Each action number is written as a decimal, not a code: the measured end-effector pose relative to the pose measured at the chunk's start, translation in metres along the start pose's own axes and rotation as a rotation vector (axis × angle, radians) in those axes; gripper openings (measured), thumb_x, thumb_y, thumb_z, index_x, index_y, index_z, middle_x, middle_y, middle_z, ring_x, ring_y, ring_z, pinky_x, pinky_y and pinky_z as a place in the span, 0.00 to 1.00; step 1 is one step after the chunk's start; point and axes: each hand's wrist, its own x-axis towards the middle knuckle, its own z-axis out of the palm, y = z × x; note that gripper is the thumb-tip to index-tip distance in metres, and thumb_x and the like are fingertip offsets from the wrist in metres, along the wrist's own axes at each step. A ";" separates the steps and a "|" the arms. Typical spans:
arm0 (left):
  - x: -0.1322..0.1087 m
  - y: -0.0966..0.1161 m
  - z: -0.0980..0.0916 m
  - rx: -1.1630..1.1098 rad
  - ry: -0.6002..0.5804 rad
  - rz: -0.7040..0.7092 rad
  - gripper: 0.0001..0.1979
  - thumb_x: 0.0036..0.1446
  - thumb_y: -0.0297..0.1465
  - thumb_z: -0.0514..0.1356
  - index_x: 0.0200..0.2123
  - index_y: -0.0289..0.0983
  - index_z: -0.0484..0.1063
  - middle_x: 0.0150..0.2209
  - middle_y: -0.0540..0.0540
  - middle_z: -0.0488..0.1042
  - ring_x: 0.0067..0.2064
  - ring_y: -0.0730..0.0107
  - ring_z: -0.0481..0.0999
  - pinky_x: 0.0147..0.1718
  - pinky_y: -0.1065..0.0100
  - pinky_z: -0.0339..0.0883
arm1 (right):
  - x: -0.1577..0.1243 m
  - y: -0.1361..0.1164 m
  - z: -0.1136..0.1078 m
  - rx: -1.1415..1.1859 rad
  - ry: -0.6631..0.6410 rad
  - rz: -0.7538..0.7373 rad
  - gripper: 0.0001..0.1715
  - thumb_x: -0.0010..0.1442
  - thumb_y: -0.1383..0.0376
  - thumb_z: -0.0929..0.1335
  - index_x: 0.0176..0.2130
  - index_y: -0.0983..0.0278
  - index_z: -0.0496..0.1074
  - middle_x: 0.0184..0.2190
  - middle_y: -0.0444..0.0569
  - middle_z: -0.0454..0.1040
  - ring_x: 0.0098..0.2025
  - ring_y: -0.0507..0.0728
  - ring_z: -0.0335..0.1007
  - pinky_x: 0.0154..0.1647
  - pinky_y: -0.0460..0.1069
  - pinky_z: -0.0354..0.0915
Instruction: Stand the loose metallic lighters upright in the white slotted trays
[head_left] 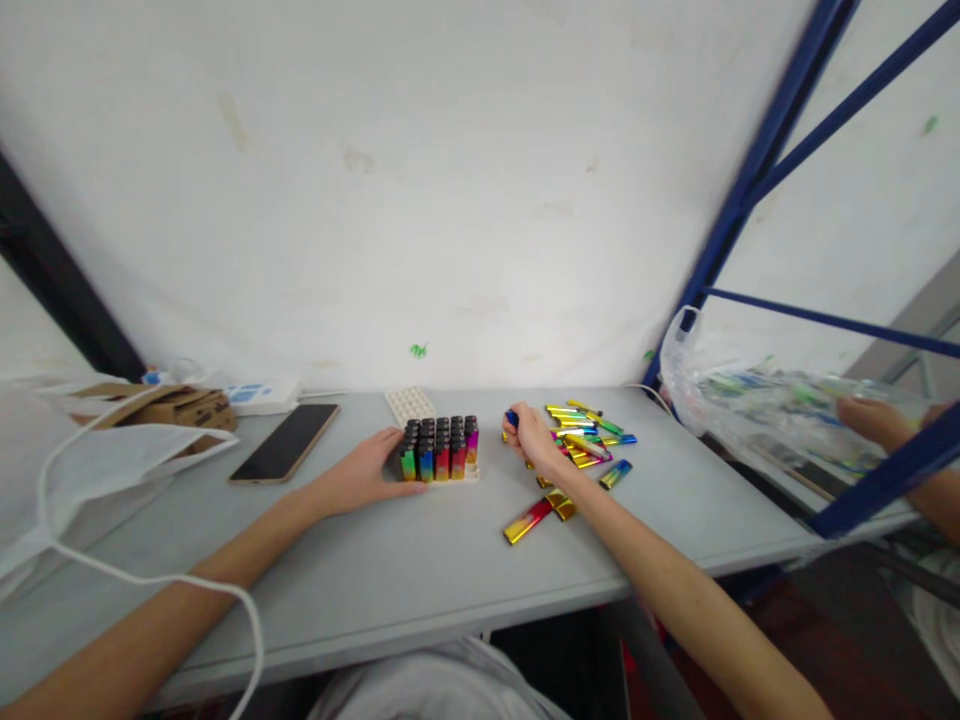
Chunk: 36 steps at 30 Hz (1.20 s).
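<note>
Black-topped lighters (pixel 441 450) stand upright in rows in a small white tray (pixel 474 474), their bodies green, blue, red and purple. My left hand (pixel 373 470) is closed around the tray's left side, thumb along the front edge and fingers behind. To the right of the tray, my right hand (pixel 531 436) is curled into a grip just above the table. A dark blue end (pixel 511 417) sticks out of it, seemingly of a lighter; the rest is hidden by the fingers. Beside and behind that hand lies a loose pile of shiny metallic lighter sleeves (pixel 589 448), with one red-gold sleeve (pixel 528 521) nearer the front.
A white tray with small holes (pixel 410 404) lies behind the lighters. A phone (pixel 286 443), a cardboard box (pixel 187 412) and a white bag with a cord (pixel 45 470) occupy the left. Beyond the blue frame (pixel 739 200) are plastic bags (pixel 780 400) and another person's hand (pixel 874 420).
</note>
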 end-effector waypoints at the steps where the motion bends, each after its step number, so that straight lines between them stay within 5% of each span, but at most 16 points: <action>1: 0.000 0.000 0.000 -0.002 0.004 0.001 0.35 0.51 0.56 0.69 0.52 0.37 0.75 0.54 0.38 0.79 0.56 0.43 0.78 0.58 0.52 0.71 | -0.001 0.001 0.001 -0.014 -0.001 -0.009 0.26 0.68 0.53 0.56 0.21 0.58 0.55 0.13 0.39 0.51 0.15 0.49 0.42 0.15 0.46 0.43; 16: -0.003 0.001 -0.001 -0.026 -0.006 -0.007 0.37 0.51 0.56 0.70 0.55 0.37 0.74 0.56 0.36 0.78 0.59 0.42 0.76 0.62 0.49 0.68 | -0.005 0.003 0.001 -0.051 -0.104 -0.112 0.32 0.66 0.42 0.58 0.21 0.58 0.56 0.15 0.40 0.51 0.17 0.50 0.44 0.17 0.47 0.45; 20: -0.002 -0.001 0.000 -0.011 -0.018 -0.001 0.38 0.51 0.57 0.69 0.56 0.36 0.74 0.57 0.36 0.77 0.58 0.43 0.76 0.61 0.51 0.68 | -0.007 -0.004 0.000 0.032 -0.166 -0.144 0.36 0.64 0.33 0.59 0.29 0.61 0.66 0.19 0.37 0.52 0.18 0.49 0.46 0.19 0.46 0.45; 25: -0.001 -0.002 0.000 -0.010 -0.020 -0.017 0.40 0.50 0.57 0.70 0.57 0.36 0.74 0.57 0.36 0.78 0.58 0.41 0.76 0.61 0.50 0.68 | -0.012 -0.015 -0.010 -0.010 -0.278 -0.300 0.33 0.66 0.35 0.61 0.44 0.61 0.70 0.28 0.42 0.67 0.25 0.52 0.62 0.26 0.47 0.61; 29: -0.001 -0.001 0.000 -0.021 -0.021 -0.024 0.39 0.50 0.56 0.70 0.57 0.35 0.73 0.57 0.35 0.77 0.58 0.41 0.76 0.62 0.49 0.68 | -0.020 -0.021 -0.016 -0.278 -0.242 -0.468 0.26 0.64 0.41 0.70 0.35 0.61 0.71 0.32 0.45 0.71 0.34 0.54 0.67 0.34 0.47 0.63; 36: -0.001 0.003 0.000 -0.045 -0.011 -0.036 0.39 0.49 0.55 0.71 0.56 0.36 0.74 0.57 0.35 0.77 0.58 0.41 0.76 0.61 0.50 0.68 | -0.026 -0.015 -0.008 -0.448 -0.217 -0.454 0.29 0.60 0.42 0.74 0.28 0.60 0.64 0.20 0.39 0.69 0.23 0.52 0.62 0.28 0.47 0.55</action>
